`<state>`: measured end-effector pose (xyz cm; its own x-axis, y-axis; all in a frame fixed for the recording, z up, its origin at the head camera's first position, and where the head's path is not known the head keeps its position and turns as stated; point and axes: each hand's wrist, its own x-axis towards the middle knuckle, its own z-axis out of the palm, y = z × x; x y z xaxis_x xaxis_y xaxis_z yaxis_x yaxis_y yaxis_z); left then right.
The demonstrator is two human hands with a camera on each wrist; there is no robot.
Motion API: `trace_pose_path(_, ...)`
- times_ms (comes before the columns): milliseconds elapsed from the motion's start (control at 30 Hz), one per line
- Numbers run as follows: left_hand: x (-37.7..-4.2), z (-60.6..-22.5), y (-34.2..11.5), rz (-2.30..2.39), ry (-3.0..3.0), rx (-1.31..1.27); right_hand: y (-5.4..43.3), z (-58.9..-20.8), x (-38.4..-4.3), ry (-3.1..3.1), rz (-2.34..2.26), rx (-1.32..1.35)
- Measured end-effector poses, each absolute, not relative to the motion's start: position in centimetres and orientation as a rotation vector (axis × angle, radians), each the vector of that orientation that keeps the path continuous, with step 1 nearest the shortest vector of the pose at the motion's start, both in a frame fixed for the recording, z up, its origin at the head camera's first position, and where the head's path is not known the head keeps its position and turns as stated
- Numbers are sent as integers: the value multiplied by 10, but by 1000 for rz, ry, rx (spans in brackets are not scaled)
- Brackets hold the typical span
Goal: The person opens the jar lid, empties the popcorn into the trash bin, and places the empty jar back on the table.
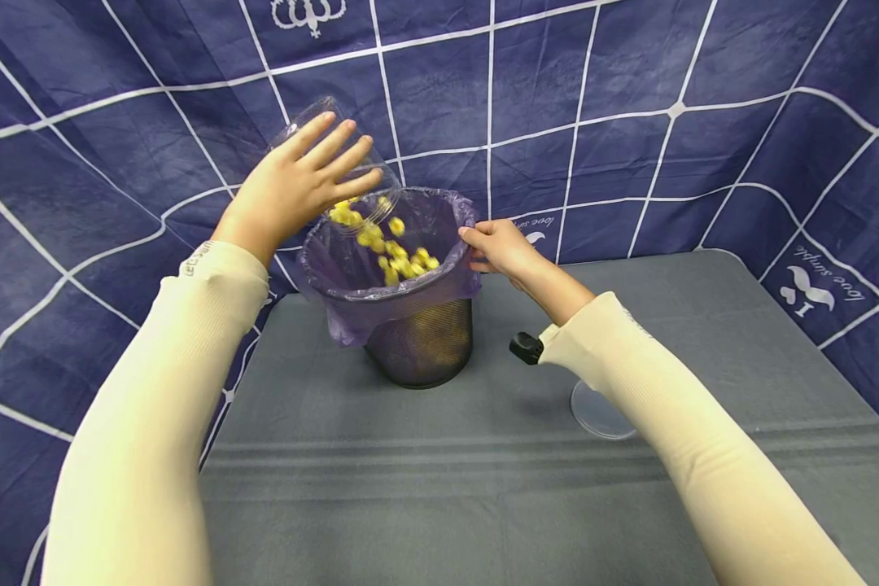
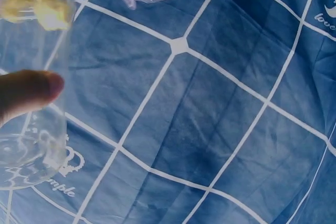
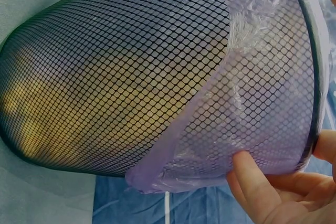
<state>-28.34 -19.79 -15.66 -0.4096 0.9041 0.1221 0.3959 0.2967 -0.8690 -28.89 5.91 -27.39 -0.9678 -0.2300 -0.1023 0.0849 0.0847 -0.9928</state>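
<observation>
My left hand (image 1: 293, 183) holds a clear plastic jar (image 2: 37, 51) tipped mouth-down over the bin, with fingers spread along one side and the thumb on its wall. Yellow pieces (image 1: 412, 267), like puffed snacks, tumble from the jar's mouth into the bin, and a few are still inside near the mouth. The black mesh bin (image 1: 425, 346) stands upright, lined with a purple plastic bag (image 1: 381, 313) folded over its rim. At the bin's right side, my right hand (image 1: 509, 252) pinches the bagged rim, its other fingers against the outer wall. Yellow shows through the lower mesh.
A clear round lid (image 1: 601, 411) lies on the grey cloth-covered table (image 1: 381, 505), partly under the right forearm. Blue cloth (image 1: 535, 98) with white lines hangs close behind the bin and along both sides. A small black device (image 1: 526, 348) sits at the right cuff.
</observation>
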Motion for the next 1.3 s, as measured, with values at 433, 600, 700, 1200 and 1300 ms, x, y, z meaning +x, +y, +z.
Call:
trace_pose_path(433,-282,-157,-198,1001,-1923,-1132,59,-273,-288,2125,-1964,-137)
trace_pose_path(600,-282,-161,-198,918,-1913,-1005,59,-274,-289,2130,-1972,-149)
trace_pose_path(700,-281,-166,-197,758,-1943,-933,59,-274,-289,2131,-1970,-150)
trace_pose_path(1200,-262,-169,-185,-172,-2443,-420,57,-274,-289,2145,-1974,-133)
trace_pose_path(1300,-257,-172,-182,-416,-2498,-339,57,-275,-289,2147,-1975,-133)
